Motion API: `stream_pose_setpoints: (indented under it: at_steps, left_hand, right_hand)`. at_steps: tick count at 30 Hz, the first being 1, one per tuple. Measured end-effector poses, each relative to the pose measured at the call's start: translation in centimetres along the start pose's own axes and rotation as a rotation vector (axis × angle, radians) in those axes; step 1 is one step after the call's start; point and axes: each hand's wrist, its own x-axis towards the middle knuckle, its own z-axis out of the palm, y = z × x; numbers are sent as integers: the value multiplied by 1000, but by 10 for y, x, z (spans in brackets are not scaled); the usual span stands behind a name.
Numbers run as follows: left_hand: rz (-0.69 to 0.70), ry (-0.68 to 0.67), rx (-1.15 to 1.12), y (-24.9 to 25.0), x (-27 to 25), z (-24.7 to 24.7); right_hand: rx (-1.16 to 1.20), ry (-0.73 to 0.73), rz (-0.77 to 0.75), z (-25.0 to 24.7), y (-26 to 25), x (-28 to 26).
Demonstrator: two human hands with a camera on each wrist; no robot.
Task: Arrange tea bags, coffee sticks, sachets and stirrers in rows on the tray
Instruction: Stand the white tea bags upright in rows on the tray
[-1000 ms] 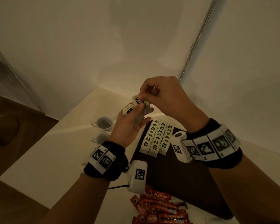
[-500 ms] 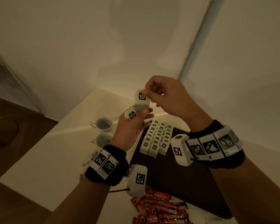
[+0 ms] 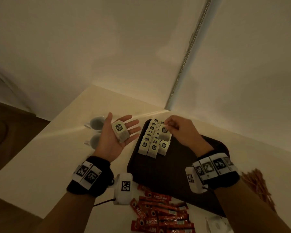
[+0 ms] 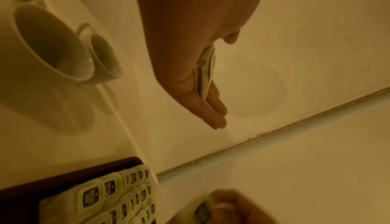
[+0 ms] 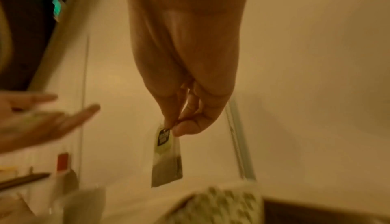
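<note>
A dark tray (image 3: 166, 174) lies on the pale table, with several tea bags (image 3: 154, 142) in three rows at its far left corner. My right hand (image 3: 180, 130) pinches one tea bag (image 3: 164, 134) by its tag and dangles it over those rows; the right wrist view shows that tea bag (image 5: 167, 154) hanging below the fingertips. My left hand (image 3: 118, 137) lies palm up, fingers straight, left of the tray, with a small stack of tea bags (image 3: 120, 132) resting on the palm. In the left wrist view those tea bags (image 4: 205, 70) show edge-on.
Two white cups (image 3: 97, 130) stand left of the left hand. Red coffee sticks (image 3: 161, 214) lie heaped near the tray's front edge. Wooden stirrers (image 3: 257, 184) lie at the right, a white sachet (image 3: 217, 224) at the bottom right. Walls close in behind the table.
The hands have parted and come down. The right hand has taken one tea bag from the left hand's stack and carried it over the tray's rows; the left hand has opened flat.
</note>
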Motion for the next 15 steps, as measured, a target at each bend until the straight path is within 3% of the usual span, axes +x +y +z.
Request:
stream_pose_setpoints:
  at_steps: [3, 7, 15]
  left_hand:
    - [-21, -15, 3, 2, 2, -1]
    - [-37, -14, 23, 1, 5, -3]
    - [-62, -3, 24, -3, 11, -6]
  right_hand:
    - [-78, -167, 187, 24, 43, -6]
    - [-84, -307, 330, 51, 80, -10]
    - [-58, -168, 434, 73, 105, -4]
